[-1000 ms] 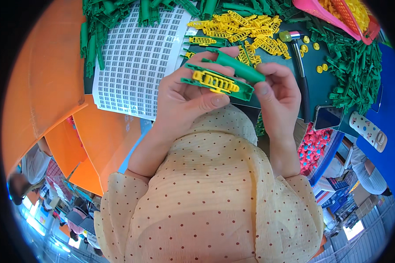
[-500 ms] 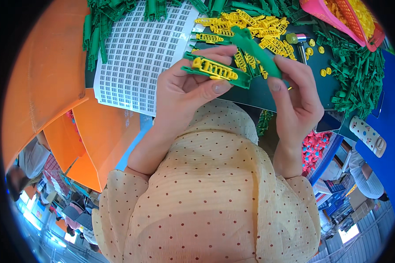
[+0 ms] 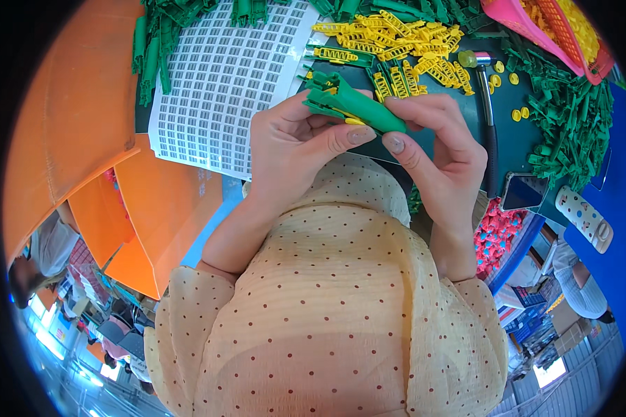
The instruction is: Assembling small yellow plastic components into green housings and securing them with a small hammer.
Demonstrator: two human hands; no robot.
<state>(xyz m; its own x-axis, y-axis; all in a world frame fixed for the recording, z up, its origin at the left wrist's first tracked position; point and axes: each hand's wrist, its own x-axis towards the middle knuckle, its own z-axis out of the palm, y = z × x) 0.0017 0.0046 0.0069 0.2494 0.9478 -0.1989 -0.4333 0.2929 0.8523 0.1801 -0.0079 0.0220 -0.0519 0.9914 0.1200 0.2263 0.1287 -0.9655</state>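
Both hands hold green plastic parts in front of my chest, above the table's near edge. My left hand (image 3: 289, 142) is closed round a green half-shell, whose yellow insert (image 3: 352, 121) shows only as a sliver by the thumb. Over it lies a second piece, a curved green cover (image 3: 365, 108). My right hand (image 3: 445, 142) pinches the right end of this cover between thumb and fingers. The two green pieces touch, but whether they are joined I cannot tell. Just beyond the hands, several yellow slotted pieces (image 3: 398, 82) sit in green half-shells.
A small hammer (image 3: 487, 104) lies right of my hands, with small yellow caps (image 3: 519, 113) beside it. Printed label sheets (image 3: 209, 97) lie at left. Loose yellow pieces (image 3: 396, 35), green part heaps (image 3: 570, 118), a pink basket (image 3: 508, 21) and a phone (image 3: 524, 191) surround the work area.
My right hand has moved left and brought the green cover down over the half-shell in my left hand. The yellow insert is now mostly hidden, and the hammer shows fully.
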